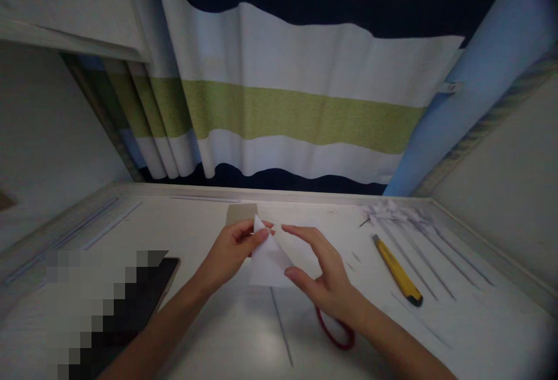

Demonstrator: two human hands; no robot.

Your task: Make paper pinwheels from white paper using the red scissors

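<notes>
The left hand (239, 243) pinches the white paper (272, 264) near its pointed top, which aims far; the right hand (320, 269), thumb and fingers apart, meets its right edge. Open tabletop (204, 333) lies nearer.

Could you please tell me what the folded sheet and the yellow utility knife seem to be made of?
The folded sheet looks like matte white paper, given its thin edges and crisp point. The utility knife seems to have a smooth plastic body, judging by its even yellow colour.
</notes>
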